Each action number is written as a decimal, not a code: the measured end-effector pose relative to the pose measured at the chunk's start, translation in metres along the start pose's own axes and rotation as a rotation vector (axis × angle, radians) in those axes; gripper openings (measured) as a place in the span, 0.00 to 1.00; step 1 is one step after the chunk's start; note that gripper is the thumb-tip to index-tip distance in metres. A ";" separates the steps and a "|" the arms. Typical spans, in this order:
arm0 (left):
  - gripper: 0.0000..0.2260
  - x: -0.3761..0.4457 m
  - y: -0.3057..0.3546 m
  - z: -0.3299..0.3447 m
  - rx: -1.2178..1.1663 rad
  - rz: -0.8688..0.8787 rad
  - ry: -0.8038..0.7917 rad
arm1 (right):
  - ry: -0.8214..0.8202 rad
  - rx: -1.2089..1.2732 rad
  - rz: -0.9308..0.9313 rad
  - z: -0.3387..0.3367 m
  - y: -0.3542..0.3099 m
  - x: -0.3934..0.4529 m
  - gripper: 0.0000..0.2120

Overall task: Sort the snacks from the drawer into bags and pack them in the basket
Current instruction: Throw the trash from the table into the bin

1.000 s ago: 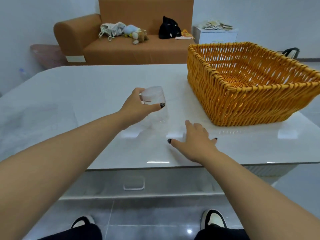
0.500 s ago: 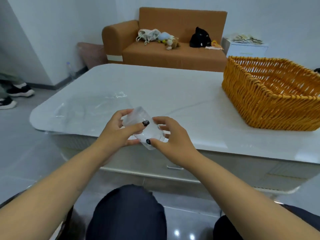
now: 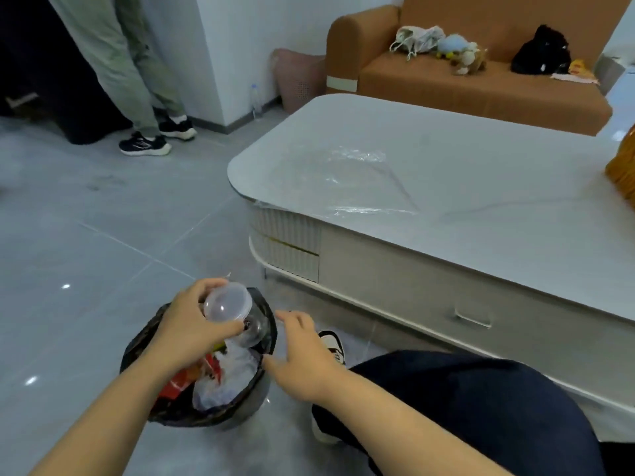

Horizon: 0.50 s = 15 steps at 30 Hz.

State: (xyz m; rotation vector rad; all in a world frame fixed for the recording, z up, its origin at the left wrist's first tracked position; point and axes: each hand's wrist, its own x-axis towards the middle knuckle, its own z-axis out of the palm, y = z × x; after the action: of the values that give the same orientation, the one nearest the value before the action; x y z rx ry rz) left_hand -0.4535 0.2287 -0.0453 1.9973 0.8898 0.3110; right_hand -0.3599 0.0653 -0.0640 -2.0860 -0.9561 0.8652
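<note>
Over the bin (image 3: 165,412) on the floor, my left hand (image 3: 192,326) grips a clear plastic container (image 3: 228,302), fingers and thumb curled round it, tilted above the black liner and the wrappers inside. Just right of it my right hand (image 3: 302,360) hangs beside the bin's rim, fingers loose and spread, holding nothing. Further right stands the white table (image 3: 481,187), a clear plastic bag (image 3: 347,180) lying flat on top, and at the far right edge, a sliver of the wicker basket (image 3: 623,173).
</note>
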 end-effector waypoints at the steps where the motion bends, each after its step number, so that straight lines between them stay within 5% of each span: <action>1: 0.26 -0.001 -0.017 0.000 0.028 -0.023 0.058 | -0.024 -0.004 0.020 0.013 0.005 0.003 0.32; 4: 0.25 0.002 -0.063 0.011 0.120 -0.128 0.182 | -0.108 -0.082 0.070 0.039 0.024 0.008 0.33; 9: 0.09 0.012 -0.132 0.053 0.295 -0.211 0.101 | -0.195 -0.163 0.112 0.047 0.041 0.010 0.35; 15: 0.15 0.026 -0.155 0.092 0.425 -0.320 0.024 | -0.149 -0.281 0.127 0.032 0.051 0.009 0.30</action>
State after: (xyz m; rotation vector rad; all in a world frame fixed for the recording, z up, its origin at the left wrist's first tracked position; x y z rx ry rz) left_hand -0.4590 0.2399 -0.2267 2.1863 1.3586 -0.0424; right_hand -0.3616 0.0561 -0.1241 -2.3681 -1.0854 1.0115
